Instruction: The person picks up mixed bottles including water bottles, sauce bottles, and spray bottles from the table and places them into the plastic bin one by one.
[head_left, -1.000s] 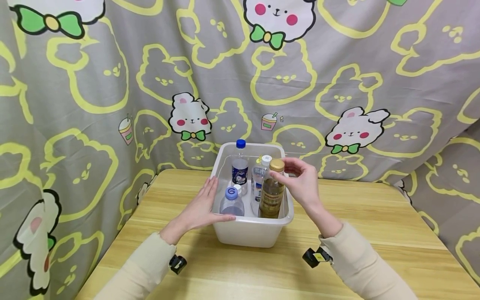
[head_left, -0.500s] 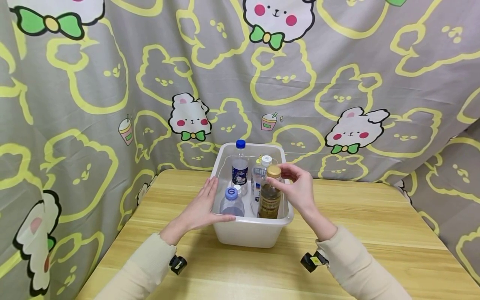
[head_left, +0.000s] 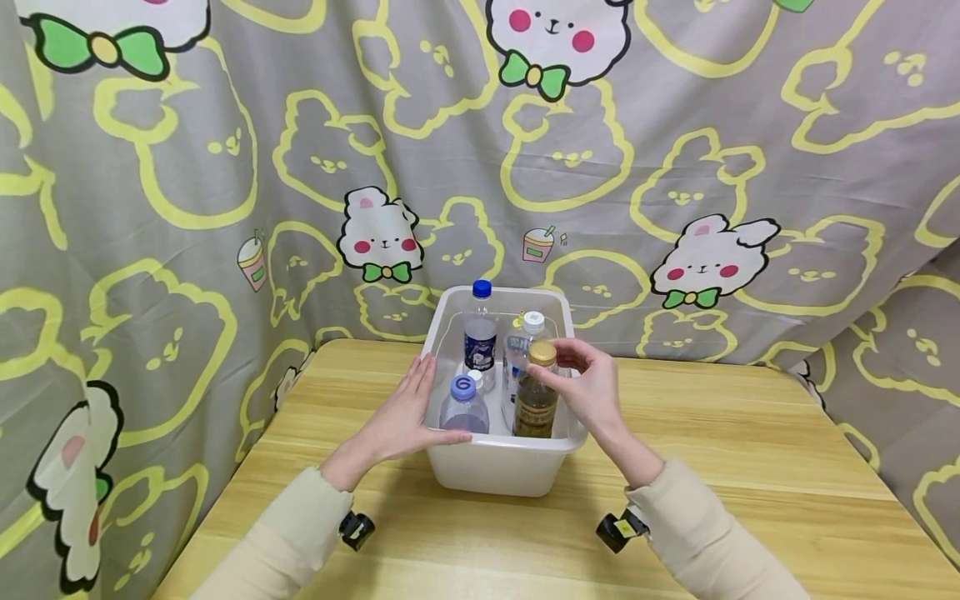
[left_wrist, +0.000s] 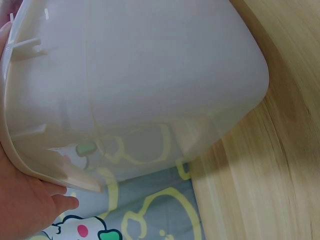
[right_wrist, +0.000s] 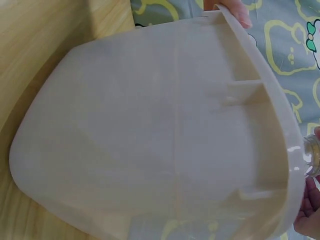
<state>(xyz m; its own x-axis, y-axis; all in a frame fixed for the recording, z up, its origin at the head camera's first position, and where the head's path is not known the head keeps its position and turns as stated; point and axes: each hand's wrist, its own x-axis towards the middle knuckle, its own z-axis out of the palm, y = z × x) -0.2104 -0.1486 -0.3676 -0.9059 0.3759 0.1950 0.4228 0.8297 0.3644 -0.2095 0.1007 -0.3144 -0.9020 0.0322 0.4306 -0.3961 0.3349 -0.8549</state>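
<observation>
My right hand [head_left: 588, 387] pinches a clear bottle [head_left: 537, 408] with a gold cap and brown contents just below the cap. This bottle stands inside a white plastic bin [head_left: 491, 467], in its front right corner. My left hand [head_left: 393, 421] rests on the bin's left front corner, fingers straight along the side rim and thumb along the front rim. In the left wrist view, the left hand [left_wrist: 25, 205] is at the rim's lower left. In the right wrist view, the bottle's neck [right_wrist: 312, 156] shows past the rim, with the right hand [right_wrist: 311, 210] partly cut off.
Also in the bin are a blue-capped Pepsi bottle [head_left: 480, 346], a clear bottle with a light-blue cap [head_left: 463, 410], a white-capped clear bottle [head_left: 517, 350] and a small white cap [head_left: 476, 377]. The bin stands on a wooden table [head_left: 705, 433] before a patterned curtain [head_left: 450, 167].
My right hand has lowered the gold-capped bottle into the bin and moved slightly left and towards me. The left hand has stayed on the rim.
</observation>
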